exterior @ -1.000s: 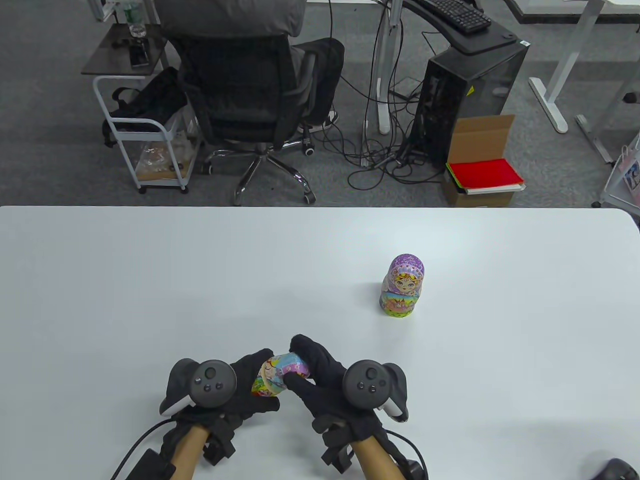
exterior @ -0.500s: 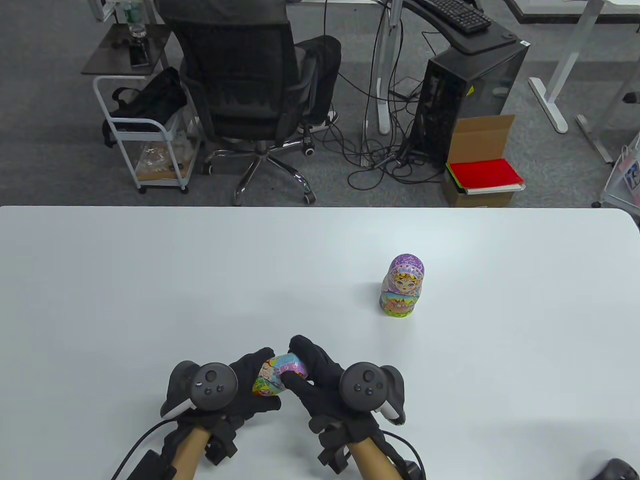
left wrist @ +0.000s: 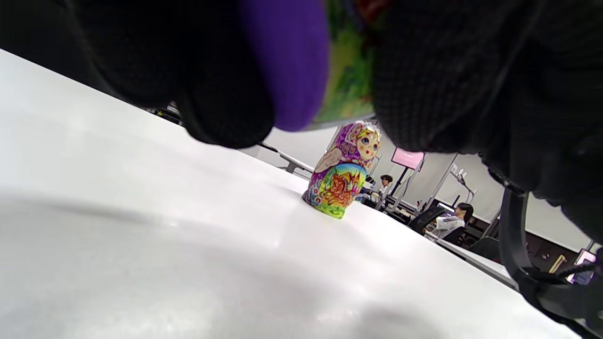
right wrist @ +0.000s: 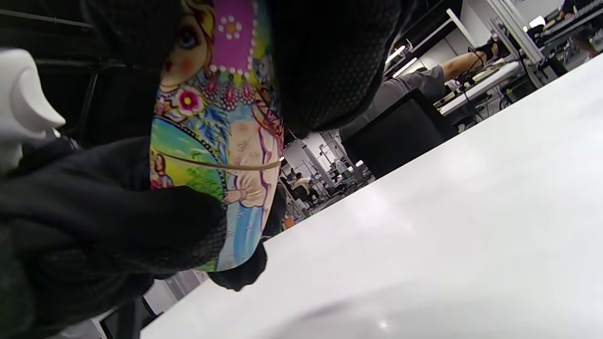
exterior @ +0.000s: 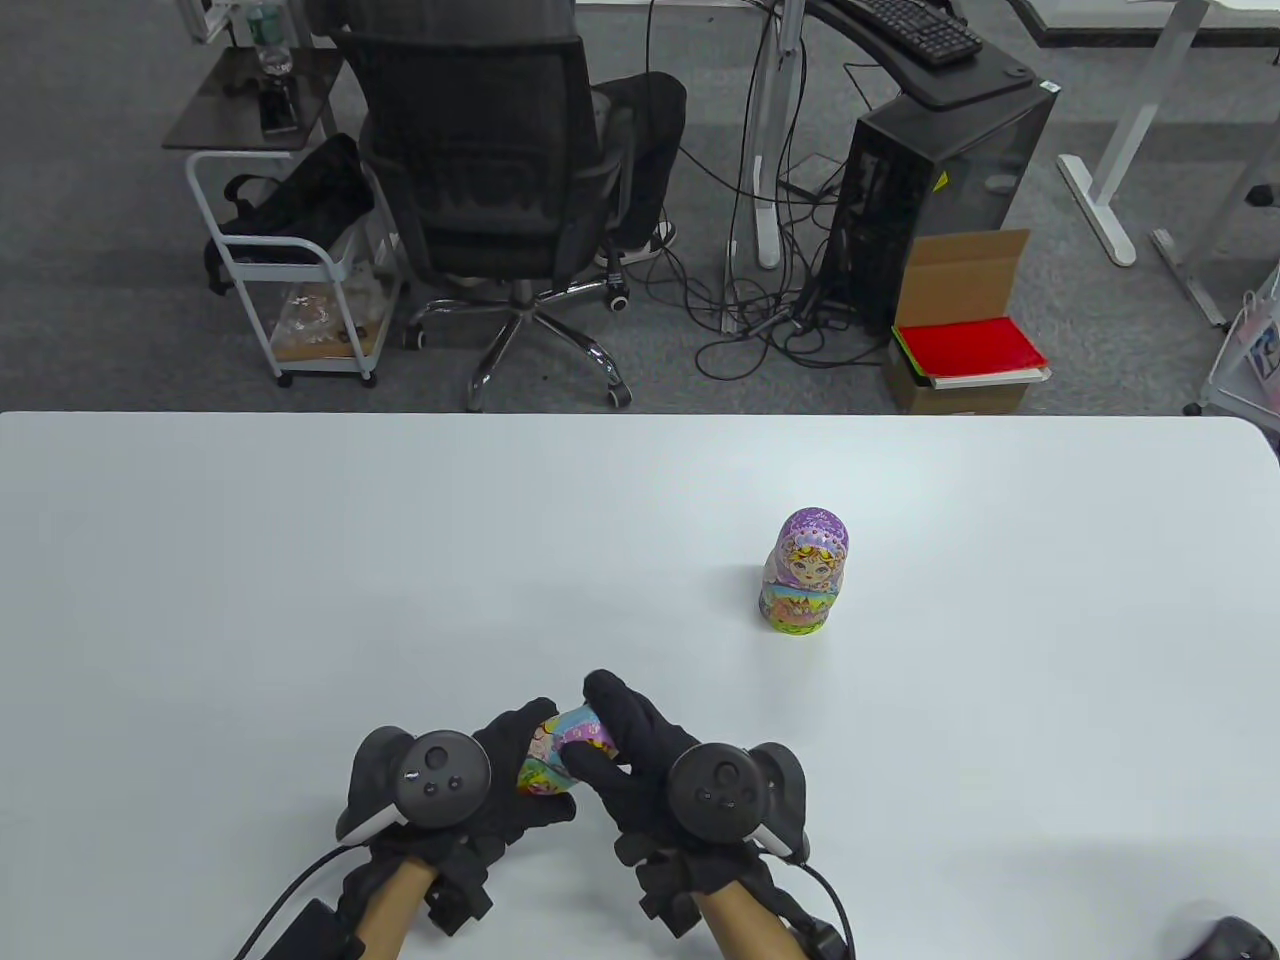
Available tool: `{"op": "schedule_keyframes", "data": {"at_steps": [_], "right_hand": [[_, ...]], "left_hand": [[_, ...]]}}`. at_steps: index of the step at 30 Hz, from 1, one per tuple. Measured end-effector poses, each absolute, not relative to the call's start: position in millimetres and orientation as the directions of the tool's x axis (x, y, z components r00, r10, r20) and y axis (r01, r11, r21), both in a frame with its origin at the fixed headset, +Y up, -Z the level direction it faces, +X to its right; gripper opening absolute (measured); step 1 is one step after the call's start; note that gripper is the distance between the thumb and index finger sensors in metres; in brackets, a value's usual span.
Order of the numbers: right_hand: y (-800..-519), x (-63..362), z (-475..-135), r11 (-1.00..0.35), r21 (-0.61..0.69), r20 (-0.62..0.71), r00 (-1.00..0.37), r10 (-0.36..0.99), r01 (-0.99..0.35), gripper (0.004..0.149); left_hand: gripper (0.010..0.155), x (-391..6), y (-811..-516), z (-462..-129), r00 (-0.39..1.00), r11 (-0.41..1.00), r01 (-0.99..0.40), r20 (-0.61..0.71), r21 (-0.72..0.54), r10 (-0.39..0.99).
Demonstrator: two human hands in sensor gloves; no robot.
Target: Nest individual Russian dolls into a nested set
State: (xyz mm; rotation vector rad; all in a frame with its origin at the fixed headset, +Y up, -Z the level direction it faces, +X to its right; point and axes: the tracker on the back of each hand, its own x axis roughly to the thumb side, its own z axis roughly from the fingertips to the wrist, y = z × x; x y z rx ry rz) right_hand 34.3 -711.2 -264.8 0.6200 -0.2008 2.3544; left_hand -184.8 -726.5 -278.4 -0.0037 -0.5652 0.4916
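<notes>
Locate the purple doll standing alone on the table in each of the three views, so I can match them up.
Table view: the standing purple doll is upright, right of centre, beyond both hands.
Left wrist view: same doll at centre, below the gloved fingers.
Right wrist view: not in it; only the held doll shows.
Shared landmark: the white table.

Grey carpet [exterior: 120, 330], black office chair [exterior: 490, 190], white table [exterior: 400, 560].
</notes>
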Motion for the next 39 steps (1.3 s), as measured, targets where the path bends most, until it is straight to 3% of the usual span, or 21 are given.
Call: {"op": "schedule_keyframes", "data": {"at_steps": [10,17,20,23,28,32,35,39], "right_hand": [[-717,24,-262,-0.796,-0.035,0.459,-0.717,0.525,-0.605,0.071],[-724,22,-273,-0.781,0.073,0.408,-0.696,0.592,-0.621,0.07],[-711,19,-276,-0.848,0.009,0.392,-0.779,0.49,-0.53,0.069],[-702,8,-283,-0.958,-0.085,0.36,-0.905,0.228,-0.275,0.069],[-715,-8,-297,-0.991,-0.134,0.351,-0.935,-0.059,0.012,0.068],[-716,-8,-303,-0.987,-0.159,0.362,-0.928,-0.086,0.029,0.072],[-704,8,-301,-0.982,-0.188,0.368,-0.927,-0.068,-0.003,0.085],[-673,67,-328,-0.934,-0.356,0.138,-0.99,-0.023,-0.028,0.087]], "left_hand": [[0.092,-185,-737,-284,0.732,0.873,-0.45,0.482,-0.187,0.481],[0.096,-187,-754,-290,0.753,0.873,-0.421,0.442,-0.245,0.488],[0.103,-187,-753,-292,0.758,0.874,-0.404,0.435,-0.271,0.486],[0.107,-193,-752,-295,0.81,0.915,-0.337,0.427,-0.221,0.402],[0.106,-207,-756,-301,0.829,0.905,-0.361,0.367,-0.225,0.422],[0.105,-210,-756,-304,0.835,0.905,-0.373,0.352,-0.204,0.423],[0.105,-211,-756,-305,0.827,0.899,-0.383,0.354,-0.212,0.436],[0.104,-211,-755,-307,0.824,0.898,-0.394,0.358,-0.198,0.44]]}}
